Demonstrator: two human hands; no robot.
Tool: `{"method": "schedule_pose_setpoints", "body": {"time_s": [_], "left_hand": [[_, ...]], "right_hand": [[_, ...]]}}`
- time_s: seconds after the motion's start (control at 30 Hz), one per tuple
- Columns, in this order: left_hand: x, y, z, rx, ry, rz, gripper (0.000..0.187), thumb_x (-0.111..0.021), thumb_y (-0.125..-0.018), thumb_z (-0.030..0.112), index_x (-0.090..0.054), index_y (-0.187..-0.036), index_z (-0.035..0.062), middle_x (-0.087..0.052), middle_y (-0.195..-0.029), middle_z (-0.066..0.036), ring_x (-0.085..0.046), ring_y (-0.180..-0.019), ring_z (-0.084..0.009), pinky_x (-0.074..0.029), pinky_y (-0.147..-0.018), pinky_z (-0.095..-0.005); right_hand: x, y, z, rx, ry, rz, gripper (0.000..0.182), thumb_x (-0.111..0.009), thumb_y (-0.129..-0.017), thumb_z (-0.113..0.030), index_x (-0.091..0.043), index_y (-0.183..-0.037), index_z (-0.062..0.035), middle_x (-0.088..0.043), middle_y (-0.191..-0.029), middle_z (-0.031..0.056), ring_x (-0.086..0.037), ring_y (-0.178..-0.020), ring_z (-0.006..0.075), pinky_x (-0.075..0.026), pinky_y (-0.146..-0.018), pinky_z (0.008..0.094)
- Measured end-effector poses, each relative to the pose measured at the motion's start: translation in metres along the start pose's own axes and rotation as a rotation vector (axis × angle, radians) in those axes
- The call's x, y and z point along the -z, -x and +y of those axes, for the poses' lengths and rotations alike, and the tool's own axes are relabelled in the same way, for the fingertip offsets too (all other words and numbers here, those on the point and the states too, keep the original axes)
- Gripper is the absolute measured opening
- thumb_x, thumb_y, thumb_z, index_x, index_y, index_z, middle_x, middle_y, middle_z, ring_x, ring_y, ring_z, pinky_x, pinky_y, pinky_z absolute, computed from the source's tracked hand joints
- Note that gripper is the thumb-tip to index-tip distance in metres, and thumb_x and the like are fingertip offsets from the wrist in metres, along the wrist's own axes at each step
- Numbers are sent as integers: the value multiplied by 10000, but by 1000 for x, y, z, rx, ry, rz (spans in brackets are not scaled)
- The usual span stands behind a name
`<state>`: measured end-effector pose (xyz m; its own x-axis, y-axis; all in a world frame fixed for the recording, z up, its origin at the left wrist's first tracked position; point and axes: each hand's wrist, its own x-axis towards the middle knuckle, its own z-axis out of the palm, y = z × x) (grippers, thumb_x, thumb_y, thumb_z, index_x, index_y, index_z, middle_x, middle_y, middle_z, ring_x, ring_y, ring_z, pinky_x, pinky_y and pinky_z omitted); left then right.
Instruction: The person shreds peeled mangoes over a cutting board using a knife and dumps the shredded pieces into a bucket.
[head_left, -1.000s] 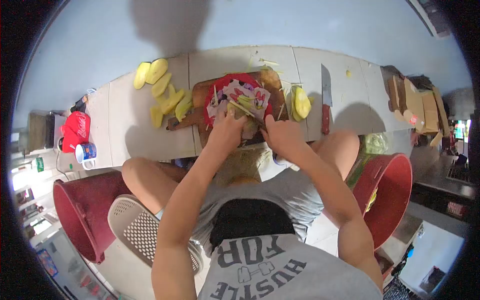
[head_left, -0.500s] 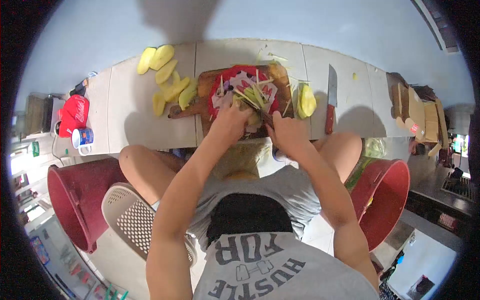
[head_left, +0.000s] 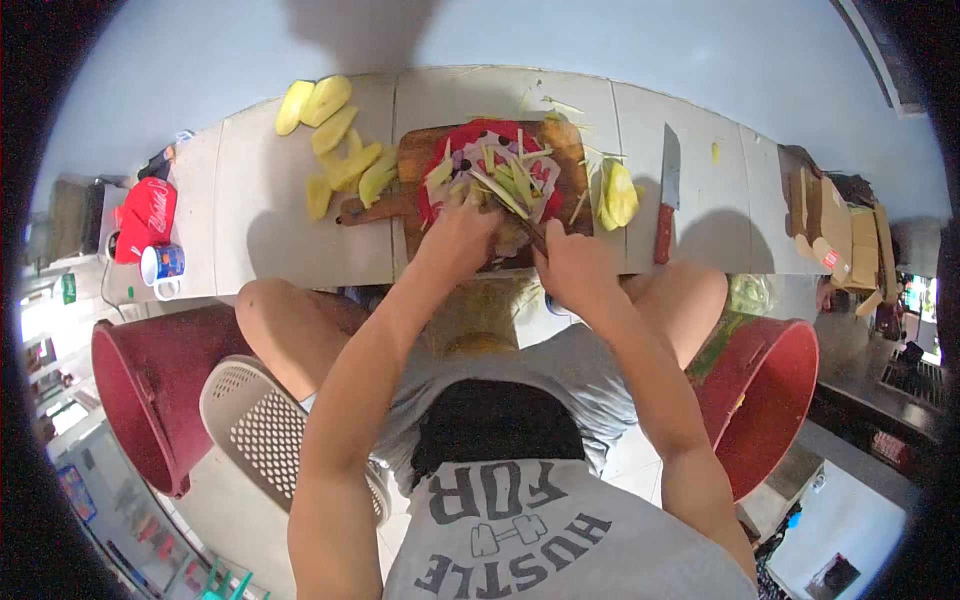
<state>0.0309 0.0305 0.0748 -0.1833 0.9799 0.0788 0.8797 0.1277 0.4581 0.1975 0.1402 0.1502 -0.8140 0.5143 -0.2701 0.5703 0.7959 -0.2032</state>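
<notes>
My right hand (head_left: pixel 575 262) is closed round a knife (head_left: pixel 537 236) whose dark blade points up and left, against pale green mango strips (head_left: pixel 500 190). Beside it, my left hand (head_left: pixel 465 235) is closed over mango pieces, its fingers curled and partly hidden. Both hands are above a red-rimmed, patterned plate (head_left: pixel 478 129) strewn with cut strips. Under the plate lies a wooden chopping board (head_left: pixel 420 150) with its handle to the left.
Peeled mango slices (head_left: pixel 330 130) lie left of the board, and another mango piece (head_left: pixel 619 194) to its right. A large knife (head_left: pixel 669 180) rests farther right. A mug (head_left: pixel 163 268) and red cloth item (head_left: pixel 148 220) are at the left. Red bins (head_left: pixel 170 390) flank my legs.
My hands stay close together over the plate, with only small shifts. The strips on the plate look more spread out, and the view has tilted slightly.
</notes>
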Motion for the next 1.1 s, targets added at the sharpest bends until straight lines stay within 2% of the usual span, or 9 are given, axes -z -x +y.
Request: {"method": "schedule_pose_setpoints", "body": {"time_s": [0.07, 0.17, 0.37, 0.47, 0.57, 0.63, 0.73, 0.83, 1.1], "left_hand": [[5, -9, -1, -3, 10, 113, 347, -580, -766, 21, -664, -1102, 51, -570, -1217, -298, -464, -1230, -508, -397, -1058, -554], [10, -5, -1, 35, 36, -7, 333, -574, -766, 17, -661, -1086, 47, -569, -1219, -296, -458, -1236, -522, -398, -1060, -551], [-3, -5, -9, -20, -48, 145, 283, -616, -779, 59, -664, -1057, 46, -579, -1190, -282, -513, -1164, -486, -421, -1043, -525], [10, -7, -9, -8, 1, 4, 302, -629, -784, 70, -666, -1083, 50, -571, -1212, -283, -520, -1160, -469, -421, -1043, -532], [4, 3, -3, 96, 131, -91, 300, -637, -782, 70, -664, -1081, 52, -560, -1227, -281, -511, -1185, -469, -421, -1044, -532], [2, -1, -7, 12, 22, 82, 300, -656, -777, 84, -661, -1077, 63, -548, -1246, -280, -503, -1204, -462, -432, -1033, -529], [1, 1, -9, -38, 109, 145, 319, -666, -768, 91, -655, -1086, 75, -547, -1247, -275, -499, -1203, -473, -444, -1021, -529], [6, 2, -7, 62, 76, -27, 369, -679, -756, 99, -645, -1124, 87, -555, -1243, -277, -487, -1217, -473, -451, -1015, -527], [-5, 0, -13, -76, 39, 166, 339, -699, -717, 89, -666, -1055, 79, -579, -1205, -270, -499, -1211, -442, -457, -1003, -511]], "right_hand": [[-17, -12, 11, -11, 80, -6, 280, -584, -934, -305, -530, -995, -37, -693, -744, 181, -704, -690, 382, -562, -630, 509], [18, -3, -7, 13, 55, -23, 273, -581, -935, -305, -528, -995, -43, -692, -740, 178, -705, -697, 383, -560, -631, 517], [-22, -10, 7, -4, 25, 13, 282, -617, -916, -279, -514, -981, -24, -653, -695, 214, -665, -659, 407, -520, -604, 525], [25, 1, -11, -21, 15, -68, 276, -584, -934, -289, -525, -1004, -29, -691, -760, 187, -701, -705, 388, -560, -646, 513], [-12, -3, -2, -41, -6, -32, 270, -583, -935, -285, -524, -999, -30, -689, -760, 191, -700, -705, 390, -556, -643, 517], [-10, -3, -1, -41, 33, -24, 271, -583, -935, -285, -523, -1003, -29, -689, -760, 190, -699, -703, 390, -555, -641, 518], [9, 4, -12, -56, 19, -43, 281, -587, -933, -292, -522, -1014, -30, -688, -760, 189, -699, -706, 391, -552, -642, 522], [-23, 6, -7, -96, -13, -37, 295, -592, -932, -302, -521, -1029, -32, -689, -761, 189, -700, -712, 392, -552, -647, 525], [4, 8, -18, -70, -26, -2, 294, -593, -935, -302, -516, -1005, -27, -663, -727, 224, -676, -680, 411, -533, -627, 532]]}}
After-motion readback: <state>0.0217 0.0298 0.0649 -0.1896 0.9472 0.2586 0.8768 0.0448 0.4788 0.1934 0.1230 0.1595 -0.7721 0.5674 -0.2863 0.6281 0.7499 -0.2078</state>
